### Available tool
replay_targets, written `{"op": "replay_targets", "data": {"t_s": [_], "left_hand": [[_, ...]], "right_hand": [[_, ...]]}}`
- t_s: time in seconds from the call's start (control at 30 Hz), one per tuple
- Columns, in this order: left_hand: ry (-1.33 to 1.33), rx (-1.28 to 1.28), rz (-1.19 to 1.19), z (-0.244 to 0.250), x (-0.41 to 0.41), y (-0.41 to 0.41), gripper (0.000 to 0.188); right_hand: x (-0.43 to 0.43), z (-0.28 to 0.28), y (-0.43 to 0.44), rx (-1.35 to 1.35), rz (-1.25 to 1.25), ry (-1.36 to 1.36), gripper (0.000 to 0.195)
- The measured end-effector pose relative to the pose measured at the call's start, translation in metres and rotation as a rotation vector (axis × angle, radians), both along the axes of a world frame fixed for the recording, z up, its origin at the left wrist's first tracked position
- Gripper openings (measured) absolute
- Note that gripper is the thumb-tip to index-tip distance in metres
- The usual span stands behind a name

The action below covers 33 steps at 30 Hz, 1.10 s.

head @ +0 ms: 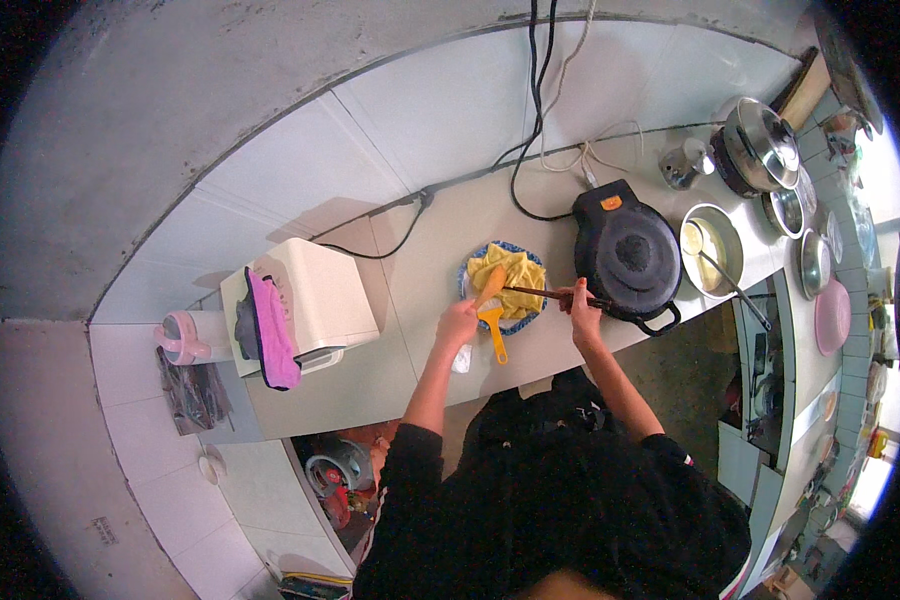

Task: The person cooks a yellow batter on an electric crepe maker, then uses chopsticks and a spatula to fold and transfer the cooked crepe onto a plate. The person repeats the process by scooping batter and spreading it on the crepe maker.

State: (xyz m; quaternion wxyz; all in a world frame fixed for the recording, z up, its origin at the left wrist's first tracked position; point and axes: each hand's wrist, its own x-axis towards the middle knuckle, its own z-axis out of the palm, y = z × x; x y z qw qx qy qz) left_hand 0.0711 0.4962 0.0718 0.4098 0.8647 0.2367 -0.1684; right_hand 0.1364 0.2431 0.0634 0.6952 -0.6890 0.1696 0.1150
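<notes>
My left hand [457, 324] grips a wooden spatula [493, 282], its blade lying over folded yellow pancakes [523, 271]. The pancakes are heaped on a plate [463, 277] with a blue patterned rim. From the right, my right hand [583, 309] holds dark chopsticks [531, 292] whose tips reach the pancakes near the spatula blade. A yellow-handled utensil [499, 341] rests against the plate's near edge; its head is pale and partly hidden. Beside my left wrist lies a crumpled white tissue [461, 360]. A black electric griddle [630, 247] with its lid down stands right of my right hand.
A pot [733, 225] holds pale yellow batter and a ladle [735, 289], whose handle sticks out over the counter edge. Lidded steel cookware [765, 146] stands behind. Black cables [534, 135] hang to the griddle. At left, a pink cloth [276, 330] drapes over a cream appliance [330, 300].
</notes>
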Motion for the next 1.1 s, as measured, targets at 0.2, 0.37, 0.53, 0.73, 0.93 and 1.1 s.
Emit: {"op": "replay_targets", "data": {"t_s": [0.2, 0.37, 0.53, 0.73, 0.93, 1.1], "left_hand": [[0.005, -0.134, 0.081, -0.015, -0.007, 0.006, 0.029], [0.07, -0.177, 0.143, 0.009, -0.002, -0.003, 0.027], [0.138, -0.172, 0.123, 0.008, -0.001, -0.003, 0.029], [0.118, -0.187, 0.184, -0.008, -0.006, -0.004, 0.031], [0.099, -0.211, 0.206, -0.009, -0.007, -0.006, 0.032], [0.044, -0.207, 0.23, -0.025, -0.014, -0.005, 0.031]], "right_hand": [[0.002, 0.005, -0.002, 0.09, -0.059, 0.114, 0.06], [0.004, -0.005, -0.013, 0.286, -0.088, 0.157, 0.054], [0.007, 0.005, -0.008, 0.436, -0.17, 0.18, 0.052], [0.012, 0.007, -0.018, 0.526, -0.156, 0.173, 0.052], [0.014, 0.022, -0.023, 0.599, -0.143, 0.16, 0.056], [0.015, 0.041, -0.029, 0.614, -0.192, 0.2, 0.057]]}}
